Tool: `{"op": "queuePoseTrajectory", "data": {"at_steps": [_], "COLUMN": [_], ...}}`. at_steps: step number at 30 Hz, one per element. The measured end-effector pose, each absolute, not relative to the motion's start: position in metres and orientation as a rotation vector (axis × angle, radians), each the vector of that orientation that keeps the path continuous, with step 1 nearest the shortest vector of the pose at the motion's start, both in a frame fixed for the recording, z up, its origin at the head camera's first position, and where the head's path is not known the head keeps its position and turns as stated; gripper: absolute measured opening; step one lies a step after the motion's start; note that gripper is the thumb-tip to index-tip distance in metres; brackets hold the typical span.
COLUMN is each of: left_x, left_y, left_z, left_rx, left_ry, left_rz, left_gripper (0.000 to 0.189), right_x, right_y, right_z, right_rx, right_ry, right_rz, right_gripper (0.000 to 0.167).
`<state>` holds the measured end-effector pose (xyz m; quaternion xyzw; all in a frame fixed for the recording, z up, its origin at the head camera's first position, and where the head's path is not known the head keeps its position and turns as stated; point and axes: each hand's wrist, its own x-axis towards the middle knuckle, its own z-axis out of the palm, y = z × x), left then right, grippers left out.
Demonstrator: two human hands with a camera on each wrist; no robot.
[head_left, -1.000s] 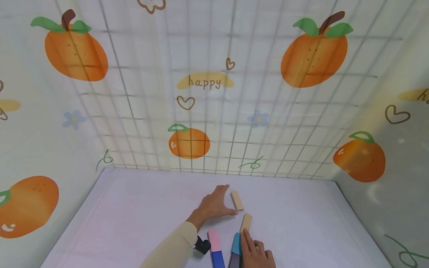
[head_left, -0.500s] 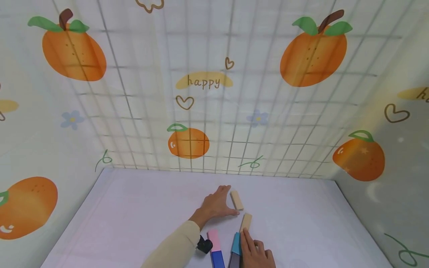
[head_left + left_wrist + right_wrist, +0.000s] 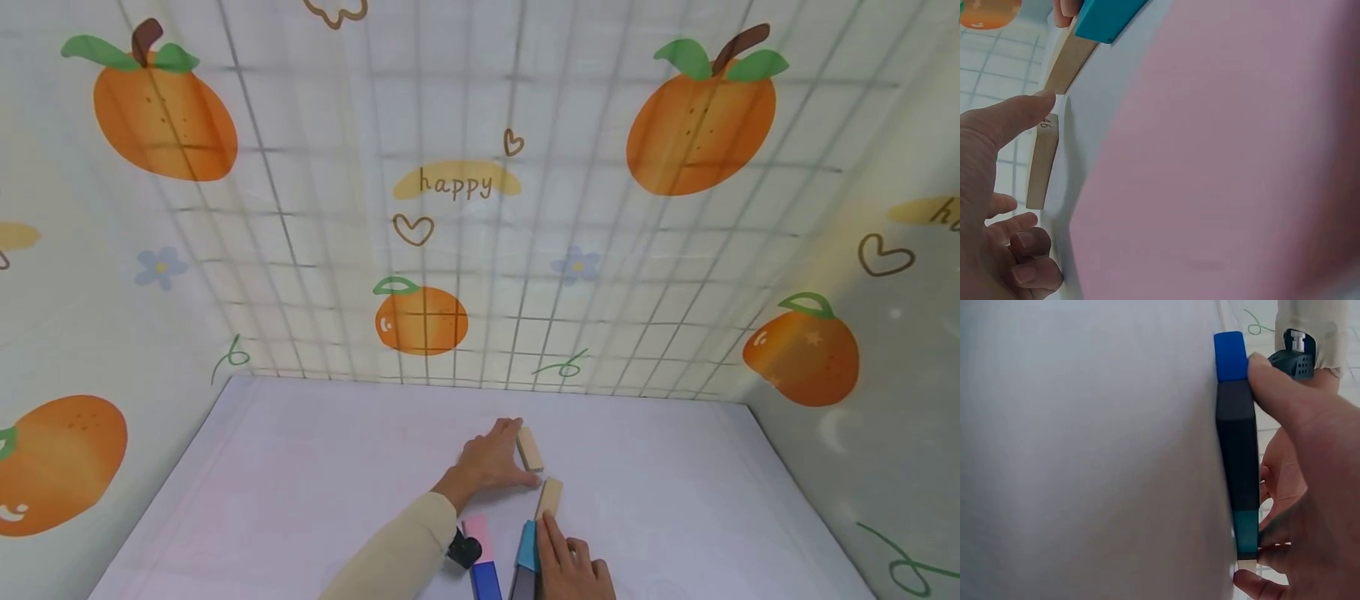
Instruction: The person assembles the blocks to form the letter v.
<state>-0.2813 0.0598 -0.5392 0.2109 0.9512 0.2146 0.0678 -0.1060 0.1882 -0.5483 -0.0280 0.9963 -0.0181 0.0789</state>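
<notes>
My left hand (image 3: 487, 458) reaches over the table with thumb and fingers spread about the ends of a plain wooden block (image 3: 530, 450). In the left wrist view the thumb lies by that block's end (image 3: 1047, 128), marked 46. A second wooden block (image 3: 551, 494) lies at an angle just nearer to me. My right hand (image 3: 573, 562) rests along the side of a teal block (image 3: 528, 542) and a dark grey block (image 3: 524, 583), its fingertips at the second wooden block. Left of these lie a pink block (image 3: 477, 536) and a blue block (image 3: 487, 581), end to end.
The white table (image 3: 322, 450) ends at a back wall of cloth (image 3: 322, 250) printed with oranges. Cloth walls also stand at both sides. A black device (image 3: 465, 550) sits on my left wrist, close to the pink block.
My left hand has shifted slightly right and nearer to the far wooden block. My right hand and the blocks stay in nearly the same places.
</notes>
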Motion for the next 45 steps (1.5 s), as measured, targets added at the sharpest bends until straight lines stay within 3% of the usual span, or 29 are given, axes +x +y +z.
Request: {"op": "queuePoseTrajectory", "data": {"at_steps": [14,34,45], "left_x": [-0.283,-0.28,-0.282], "left_y": [0.069,0.072,0.071], "left_z": [-0.54,-0.533,-0.531], "left_rx": [0.617,0.658,0.688], "left_ry": [2.872,2.902,2.894], "left_rz": [0.603,0.552,0.599], "left_gripper": [0.096,0.081,0.08], "right_x": [-0.106,-0.104,-0.106], "right_y": [0.186,0.187,0.188], "right_z": [-0.546,-0.547,-0.546], "right_rx": [-0.068,-0.099,-0.09], "right_ry": [2.954,3.003,2.961], "right_rz": [-0.037,-0.045,-0.071], "right_gripper": [0.134,0.119,0.129]}}
